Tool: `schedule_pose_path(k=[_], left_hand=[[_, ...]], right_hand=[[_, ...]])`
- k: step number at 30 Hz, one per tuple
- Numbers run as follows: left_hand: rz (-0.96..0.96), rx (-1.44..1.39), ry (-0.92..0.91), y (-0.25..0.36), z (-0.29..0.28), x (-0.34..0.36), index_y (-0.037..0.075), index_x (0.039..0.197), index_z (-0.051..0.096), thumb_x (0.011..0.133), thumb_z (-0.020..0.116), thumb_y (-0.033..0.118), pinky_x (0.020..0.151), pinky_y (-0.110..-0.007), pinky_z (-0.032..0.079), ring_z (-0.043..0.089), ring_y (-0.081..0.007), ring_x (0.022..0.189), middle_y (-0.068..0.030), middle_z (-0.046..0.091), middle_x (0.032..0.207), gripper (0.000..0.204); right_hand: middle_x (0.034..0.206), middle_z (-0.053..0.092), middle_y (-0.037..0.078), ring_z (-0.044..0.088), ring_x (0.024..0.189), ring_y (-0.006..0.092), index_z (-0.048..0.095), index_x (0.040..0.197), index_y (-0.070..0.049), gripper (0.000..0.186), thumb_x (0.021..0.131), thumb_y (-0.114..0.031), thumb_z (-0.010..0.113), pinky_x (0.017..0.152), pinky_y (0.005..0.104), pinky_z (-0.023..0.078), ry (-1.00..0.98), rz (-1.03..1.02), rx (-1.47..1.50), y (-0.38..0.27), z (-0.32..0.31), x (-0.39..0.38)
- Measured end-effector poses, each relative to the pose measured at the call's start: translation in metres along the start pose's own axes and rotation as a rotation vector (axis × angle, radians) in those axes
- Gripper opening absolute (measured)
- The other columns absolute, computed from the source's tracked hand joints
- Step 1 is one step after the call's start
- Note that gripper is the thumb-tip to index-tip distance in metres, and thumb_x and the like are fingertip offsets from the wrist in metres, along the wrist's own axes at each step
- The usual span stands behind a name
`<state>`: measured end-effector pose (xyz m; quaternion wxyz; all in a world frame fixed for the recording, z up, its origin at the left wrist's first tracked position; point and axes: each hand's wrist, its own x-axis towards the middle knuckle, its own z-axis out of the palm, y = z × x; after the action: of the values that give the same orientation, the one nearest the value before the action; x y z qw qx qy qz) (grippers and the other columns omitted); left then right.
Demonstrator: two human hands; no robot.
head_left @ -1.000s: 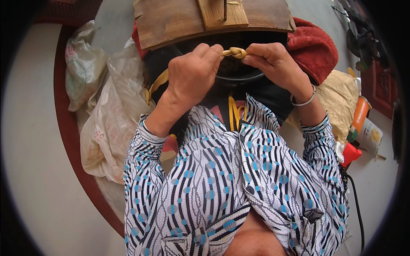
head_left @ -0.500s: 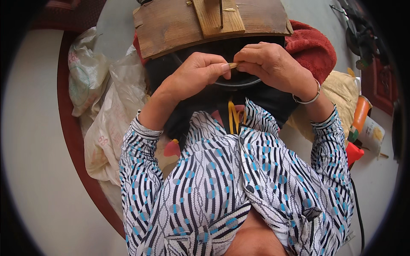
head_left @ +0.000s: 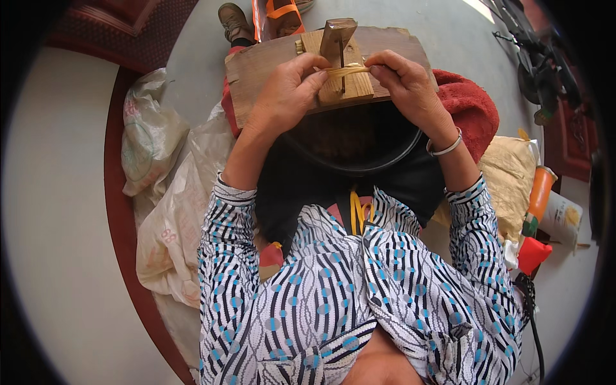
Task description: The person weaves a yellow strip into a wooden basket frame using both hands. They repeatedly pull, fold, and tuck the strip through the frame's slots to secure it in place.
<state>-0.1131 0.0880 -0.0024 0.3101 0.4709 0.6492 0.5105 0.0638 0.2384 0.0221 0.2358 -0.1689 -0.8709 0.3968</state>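
Observation:
Between my hands a pale yellow strip [head_left: 350, 68], its material unclear, is drawn sideways across a thin dark metal blade [head_left: 342, 54]. The blade stands by an upright wooden piece [head_left: 335, 40] on a small wooden block [head_left: 360, 88]. My left hand [head_left: 285, 91] pinches the strip's left end between thumb and fingers. On the other side my right hand [head_left: 410, 83], with a bracelet at the wrist, is closed on its right end. Under the block lies a wide wooden board [head_left: 393, 40], resting over a round black basin [head_left: 362, 171].
Red cloth [head_left: 471, 109] lies right of the board. Whitish plastic bags [head_left: 183, 224] sit at left. At right are a tan sack [head_left: 507, 173], an orange bottle [head_left: 542, 186] and a white container [head_left: 563, 218]. A shoe [head_left: 235, 24] shows beyond the board.
Both hands have moved forward from above the basin to the blade, carrying the yellow strip. It now stretches between them across the blade. The view has shifted, showing more beyond the board.

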Motion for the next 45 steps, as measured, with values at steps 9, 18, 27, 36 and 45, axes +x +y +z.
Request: schedule_pose_path(k=[9, 18, 27, 36, 45], left_hand=[[-0.112, 0.634, 0.255, -0.016, 0.009, 0.008, -0.001, 0.096, 0.061, 0.094, 0.058, 0.014, 0.067, -0.031, 0.048, 0.06, -0.0131, 0.075, -0.0035, 0.066, 0.08, 0.016], [-0.346, -0.632, -0.012, 0.017, 0.037, -0.044, 0.003, 0.091, 0.061, 0.098, 0.055, 0.022, 0.05, -0.02, 0.036, 0.048, -0.0043, 0.058, 0.0014, 0.055, 0.07, 0.021], [-0.045, 0.514, 0.013, 0.015, 0.023, -0.068, 0.001, 0.083, 0.062, 0.095, 0.058, 0.023, 0.054, -0.033, 0.044, 0.056, -0.0185, 0.059, -0.0094, 0.059, 0.066, 0.026], [-0.043, -0.777, -0.078, 0.057, 0.056, -0.082, -0.003, 0.12, 0.057, 0.1, 0.053, 0.022, 0.057, -0.017, 0.038, 0.047, -0.0022, 0.065, 0.0013, 0.057, 0.08, 0.033], [-0.227, -0.693, 0.04, 0.021, 0.078, -0.077, 0.0, 0.103, 0.061, 0.094, 0.059, 0.01, 0.054, -0.021, 0.039, 0.048, -0.0046, 0.063, 0.0037, 0.056, 0.076, 0.013]], right_hand=[[0.089, 0.065, 0.01, 0.062, 0.083, 0.0227, 0.065, 0.092, -0.002, 0.009, 0.084, -0.005, 0.063, 0.074, 0.0316, 0.049, -0.039, -0.002, -0.021, 0.033, 0.02, 0.004], [0.082, 0.064, 0.007, 0.062, 0.083, 0.0256, 0.064, 0.088, -0.008, 0.015, 0.083, -0.022, 0.068, 0.073, 0.0361, 0.046, 0.198, -0.401, -0.383, -0.033, 0.045, -0.019], [0.06, 0.057, 0.014, 0.06, 0.056, 0.0233, 0.063, 0.075, 0.0, 0.023, 0.087, -0.02, 0.065, 0.054, 0.0338, 0.046, -0.487, 0.229, 0.053, -0.028, 0.044, -0.064], [0.091, 0.069, 0.005, 0.06, 0.082, 0.0066, 0.065, 0.11, 0.005, 0.021, 0.096, -0.007, 0.056, 0.071, 0.019, 0.049, -0.036, 0.289, 1.153, -0.088, 0.005, -0.063], [0.082, 0.069, 0.007, 0.067, 0.066, 0.0231, 0.069, 0.098, -0.008, 0.012, 0.088, -0.013, 0.064, 0.059, 0.0277, 0.052, 0.254, -0.039, 0.021, -0.03, 0.053, -0.061]])
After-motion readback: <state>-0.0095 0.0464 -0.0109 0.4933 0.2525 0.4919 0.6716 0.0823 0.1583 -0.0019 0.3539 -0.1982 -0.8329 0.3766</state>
